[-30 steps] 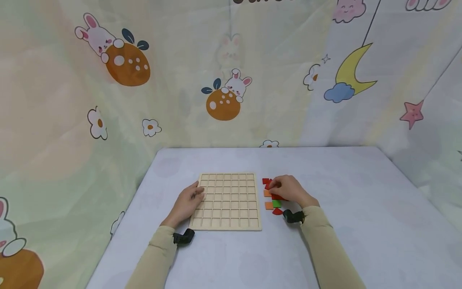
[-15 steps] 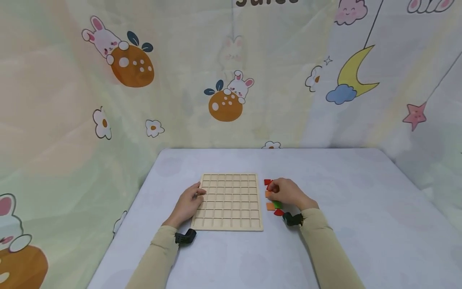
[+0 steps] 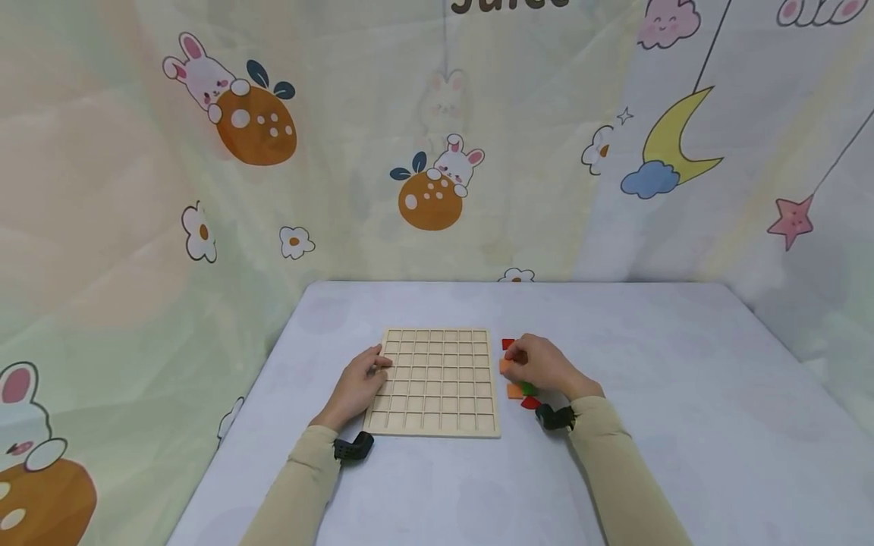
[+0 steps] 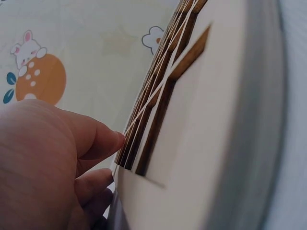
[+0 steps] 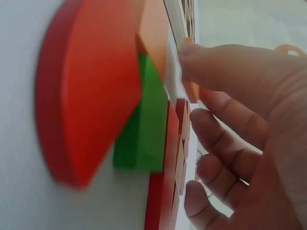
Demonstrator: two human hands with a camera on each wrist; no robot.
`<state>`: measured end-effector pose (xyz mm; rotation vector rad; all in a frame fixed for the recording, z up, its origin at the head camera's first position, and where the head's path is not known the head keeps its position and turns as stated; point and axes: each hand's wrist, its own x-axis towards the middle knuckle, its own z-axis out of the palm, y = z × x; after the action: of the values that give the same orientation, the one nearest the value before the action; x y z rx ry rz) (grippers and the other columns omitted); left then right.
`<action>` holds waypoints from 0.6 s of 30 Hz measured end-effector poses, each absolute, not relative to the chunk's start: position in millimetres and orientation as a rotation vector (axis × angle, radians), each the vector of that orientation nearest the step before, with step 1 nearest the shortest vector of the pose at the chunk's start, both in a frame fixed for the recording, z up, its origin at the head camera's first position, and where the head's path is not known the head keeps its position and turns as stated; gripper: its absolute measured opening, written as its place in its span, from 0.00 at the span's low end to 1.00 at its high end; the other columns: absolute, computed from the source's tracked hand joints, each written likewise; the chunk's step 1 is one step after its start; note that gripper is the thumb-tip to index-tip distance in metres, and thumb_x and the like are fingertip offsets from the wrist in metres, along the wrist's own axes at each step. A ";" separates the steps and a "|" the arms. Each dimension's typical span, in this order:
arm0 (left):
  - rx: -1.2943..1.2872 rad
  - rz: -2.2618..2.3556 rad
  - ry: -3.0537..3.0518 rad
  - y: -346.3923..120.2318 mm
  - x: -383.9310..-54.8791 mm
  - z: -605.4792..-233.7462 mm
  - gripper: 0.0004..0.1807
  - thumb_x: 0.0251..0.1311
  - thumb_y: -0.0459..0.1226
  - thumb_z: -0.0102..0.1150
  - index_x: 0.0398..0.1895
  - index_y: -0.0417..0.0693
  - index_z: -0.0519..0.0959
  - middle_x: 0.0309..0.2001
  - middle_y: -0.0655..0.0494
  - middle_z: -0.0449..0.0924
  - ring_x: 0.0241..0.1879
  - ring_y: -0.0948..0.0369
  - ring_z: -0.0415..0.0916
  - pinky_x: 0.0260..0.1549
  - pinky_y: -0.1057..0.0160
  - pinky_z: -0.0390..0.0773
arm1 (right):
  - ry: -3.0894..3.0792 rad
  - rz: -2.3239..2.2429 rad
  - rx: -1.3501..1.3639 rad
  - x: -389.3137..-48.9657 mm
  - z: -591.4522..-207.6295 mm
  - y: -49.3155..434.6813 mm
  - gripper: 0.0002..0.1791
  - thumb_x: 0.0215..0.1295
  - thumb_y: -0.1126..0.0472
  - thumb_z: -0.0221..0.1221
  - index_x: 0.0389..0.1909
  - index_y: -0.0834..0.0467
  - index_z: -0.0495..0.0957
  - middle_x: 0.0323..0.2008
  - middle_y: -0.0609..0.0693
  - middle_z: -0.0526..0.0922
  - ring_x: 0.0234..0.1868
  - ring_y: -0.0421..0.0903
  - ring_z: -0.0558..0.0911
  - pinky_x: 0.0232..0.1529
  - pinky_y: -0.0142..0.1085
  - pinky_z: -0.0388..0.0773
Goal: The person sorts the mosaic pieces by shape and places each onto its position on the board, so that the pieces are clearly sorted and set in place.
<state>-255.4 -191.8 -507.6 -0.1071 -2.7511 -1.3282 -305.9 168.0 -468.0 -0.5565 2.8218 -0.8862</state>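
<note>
A pale wooden grid board (image 3: 437, 385) with rows of recessed squares lies flat on the table. At its left edge, my left hand (image 3: 356, 385) grips the rim; the left wrist view shows the thumb and fingertips (image 4: 115, 141) right at that edge. Beside the board's right edge, my right hand (image 3: 544, 365) pinches an orange square tile (image 5: 192, 91) between thumb and index finger, the other fingers loosely curled. Near that hand lie a green tile (image 5: 151, 120), a red curved-edged piece (image 5: 100, 81) and another orange tile (image 3: 514, 391). The hand partly covers other red pieces.
A red piece (image 3: 508, 344) lies beyond the right hand, near the board's right side. The white table (image 3: 437, 485) ends at a patterned cloth backdrop (image 3: 341, 189). Each wrist wears a black camera, such as the right wrist camera (image 3: 554, 417).
My right hand has come down from the red pieces to the orange tile, which has shifted slightly left toward the board. My left hand stays at the board's edge. The head view has shifted slightly.
</note>
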 end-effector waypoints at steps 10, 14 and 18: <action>-0.126 -1.326 -2.741 -191.6 -255.3 -506.7 0.10 0.66 0.33 0.55 0.48 0.45 0.81 0.73 0.45 0.60 0.73 0.46 0.52 0.70 0.47 0.59 | 2.883 -0.963 -0.602 -303.5 -470.5 156.0 0.12 0.60 0.59 0.66 0.44 0.58 0.81 0.38 0.47 0.82 0.39 0.45 0.76 0.45 0.40 0.78; -0.121 -1.306 -2.767 -192.1 -254.9 -506.1 0.12 0.64 0.34 0.56 0.50 0.45 0.80 0.73 0.46 0.60 0.73 0.46 0.52 0.71 0.46 0.56 | 2.887 -0.980 -0.623 -301.6 -470.9 150.4 0.12 0.61 0.58 0.66 0.43 0.57 0.81 0.37 0.47 0.81 0.37 0.45 0.75 0.40 0.38 0.78; -0.112 -1.269 -2.786 -196.2 -254.3 -504.8 0.15 0.64 0.35 0.57 0.54 0.44 0.78 0.71 0.48 0.64 0.73 0.47 0.54 0.71 0.46 0.56 | 2.869 -0.990 -0.592 -300.2 -470.8 144.0 0.15 0.61 0.57 0.66 0.47 0.57 0.81 0.38 0.46 0.81 0.36 0.44 0.75 0.35 0.35 0.77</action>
<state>-254.3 -196.2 -504.8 -0.1116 -2.7858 -1.2688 -300.2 144.0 -470.8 -0.5922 2.8687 -0.9900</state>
